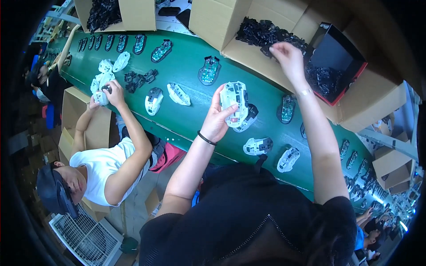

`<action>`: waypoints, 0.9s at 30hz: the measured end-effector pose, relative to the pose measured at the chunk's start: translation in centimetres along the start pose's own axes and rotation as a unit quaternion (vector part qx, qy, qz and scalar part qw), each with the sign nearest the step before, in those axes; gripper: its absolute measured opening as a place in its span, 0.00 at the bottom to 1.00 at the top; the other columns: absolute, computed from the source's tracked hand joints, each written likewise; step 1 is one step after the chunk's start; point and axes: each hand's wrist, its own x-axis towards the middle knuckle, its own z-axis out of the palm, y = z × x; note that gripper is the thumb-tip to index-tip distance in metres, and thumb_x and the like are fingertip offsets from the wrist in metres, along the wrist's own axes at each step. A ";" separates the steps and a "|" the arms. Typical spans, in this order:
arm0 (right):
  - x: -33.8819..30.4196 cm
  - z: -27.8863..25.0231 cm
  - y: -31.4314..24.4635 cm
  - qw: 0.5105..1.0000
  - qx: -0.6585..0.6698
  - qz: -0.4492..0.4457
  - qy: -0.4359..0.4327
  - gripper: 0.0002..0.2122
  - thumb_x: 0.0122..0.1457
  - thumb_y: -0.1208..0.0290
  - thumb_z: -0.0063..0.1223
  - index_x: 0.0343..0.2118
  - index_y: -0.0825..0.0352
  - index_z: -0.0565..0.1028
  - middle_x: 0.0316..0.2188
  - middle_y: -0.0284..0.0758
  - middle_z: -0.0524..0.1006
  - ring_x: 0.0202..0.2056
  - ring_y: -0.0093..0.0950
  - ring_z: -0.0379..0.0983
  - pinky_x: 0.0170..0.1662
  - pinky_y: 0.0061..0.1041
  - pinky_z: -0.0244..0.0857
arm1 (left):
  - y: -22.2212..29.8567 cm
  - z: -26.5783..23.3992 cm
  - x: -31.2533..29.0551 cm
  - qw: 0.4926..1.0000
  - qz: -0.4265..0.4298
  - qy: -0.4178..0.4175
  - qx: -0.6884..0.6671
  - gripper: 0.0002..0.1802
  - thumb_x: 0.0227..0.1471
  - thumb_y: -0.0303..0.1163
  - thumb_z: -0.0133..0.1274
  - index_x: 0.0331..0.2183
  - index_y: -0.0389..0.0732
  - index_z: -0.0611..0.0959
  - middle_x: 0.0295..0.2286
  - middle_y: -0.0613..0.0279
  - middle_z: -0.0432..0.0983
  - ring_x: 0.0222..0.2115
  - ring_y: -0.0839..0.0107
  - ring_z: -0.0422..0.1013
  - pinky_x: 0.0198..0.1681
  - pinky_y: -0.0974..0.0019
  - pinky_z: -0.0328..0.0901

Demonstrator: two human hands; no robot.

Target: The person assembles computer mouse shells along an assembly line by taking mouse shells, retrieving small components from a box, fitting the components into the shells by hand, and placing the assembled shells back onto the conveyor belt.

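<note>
My left hand (216, 120) grips a white computer mouse shell (234, 98), its inner side with black inserts facing up. Another white shell with a black part (249, 117) lies on the green bench just behind it. Over the cardboard box (248, 55) at the back right, my right hand (290, 60) pinches a small black plastic part (266, 51) at the edge of a heap of black plastic parts (257, 32). The pinched piece is partly hidden by the fingertips.
Mouse bases with green circuit boards (209, 71) line the green bench (191, 119). White shells (288, 159) lie near its front edge. A black box with a red rim (339, 53) stands inside the cardboard box. At left, a co-worker (113, 166) handles white shells (104, 80).
</note>
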 end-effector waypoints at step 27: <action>-17.9 -1.6 -12.3 0.932 -0.180 -0.315 -0.019 0.06 0.39 0.76 0.60 0.23 0.66 0.75 0.23 0.31 0.70 0.28 0.29 0.65 0.31 0.26 0.61 | -0.3 5.5 -7.2 0.989 -0.006 -0.109 0.099 0.45 0.38 0.12 0.41 0.58 0.49 0.48 0.49 0.64 0.57 0.47 0.75 0.60 0.41 0.72 0.65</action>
